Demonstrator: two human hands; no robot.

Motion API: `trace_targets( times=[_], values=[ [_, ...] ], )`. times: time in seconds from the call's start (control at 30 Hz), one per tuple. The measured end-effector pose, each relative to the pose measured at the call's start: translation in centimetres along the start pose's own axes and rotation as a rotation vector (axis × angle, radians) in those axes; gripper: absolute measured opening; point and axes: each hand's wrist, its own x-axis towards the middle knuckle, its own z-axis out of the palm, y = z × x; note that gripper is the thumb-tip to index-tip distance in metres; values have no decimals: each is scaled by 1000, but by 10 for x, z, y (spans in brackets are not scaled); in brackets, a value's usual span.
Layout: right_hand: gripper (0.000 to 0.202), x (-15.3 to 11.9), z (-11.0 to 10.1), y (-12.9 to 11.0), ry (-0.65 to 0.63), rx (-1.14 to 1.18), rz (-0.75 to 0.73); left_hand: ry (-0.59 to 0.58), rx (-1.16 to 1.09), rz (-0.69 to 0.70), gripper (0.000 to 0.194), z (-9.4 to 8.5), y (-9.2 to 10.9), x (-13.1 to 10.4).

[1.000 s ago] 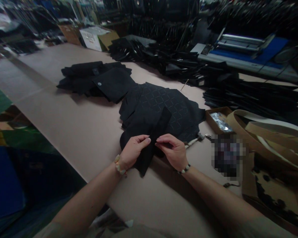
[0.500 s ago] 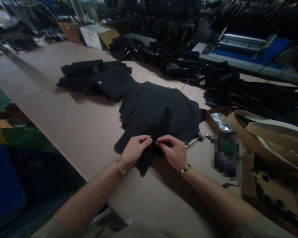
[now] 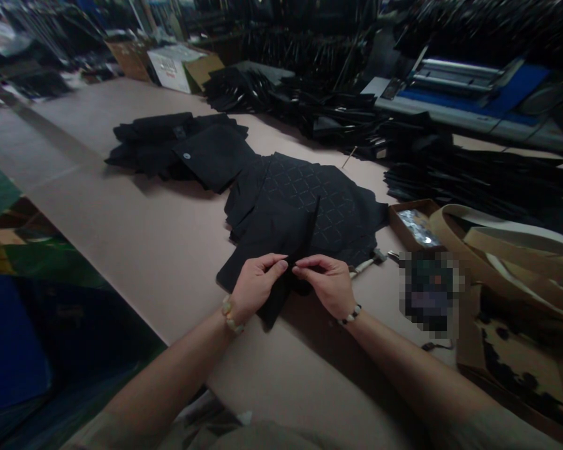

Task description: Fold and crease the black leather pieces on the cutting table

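My left hand (image 3: 256, 284) pinches the edge of a black fabric piece (image 3: 274, 231) between thumb and fingers. Close beside it, my right hand (image 3: 331, 281) is closed in a pinch on the same black piece, where a narrow black strip (image 3: 312, 228) stands up from it. Whether a small part sits between the fingertips is too dark to make out. Under and behind the hands lies a pile of black panels, the top one with a stitched diamond pattern (image 3: 328, 200).
Another pile of black pieces (image 3: 216, 156) lies farther left on the table (image 3: 136, 250). To the right are a small box of shiny parts (image 3: 417, 228), tan webbing (image 3: 502, 250) and a cardboard box of black bits (image 3: 469, 331). Long black stacks (image 3: 304, 109) line the back.
Both hands keep their pinch in nearly the same place. The black strip has turned from flat and broad to edge-on and upright.
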Motion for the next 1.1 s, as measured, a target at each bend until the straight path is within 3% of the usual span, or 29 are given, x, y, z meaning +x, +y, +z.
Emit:
trace_targets(
  times=[0.3, 0.53, 0.6, 0.67, 0.77, 0.87, 0.97, 1.1],
  values=[
    [26, 5, -4, -4, -52, 17, 30, 0, 126, 155, 23, -2, 7, -1],
    [36, 11, -11, 0, -117, -31, -2, 5, 327, 494, 13, -9, 4, -2],
    [40, 13, -16, 0, -127, -128, -104, 33, 393, 599, 12, -9, 2, -2],
    [44, 15, -21, -2, -97, -300, -295, 62, 477, 687, 12, -9, 1, -3],
    [53, 15, -29, -8, 12, -642, -735, 59, 635, 789, 15, -8, 2, -4],
    [32, 12, -34, -12, 58, -922, -1125, 45, 791, 881, 17, -7, 5, -7],
    [8, 11, -36, -12, -64, -977, -1243, 53, 904, 957, 18, -6, 8, -9],
    [5, 12, -36, -10, -179, -938, -1232, 70, 937, 1025, 18, -6, 9, -11]
  ],
)
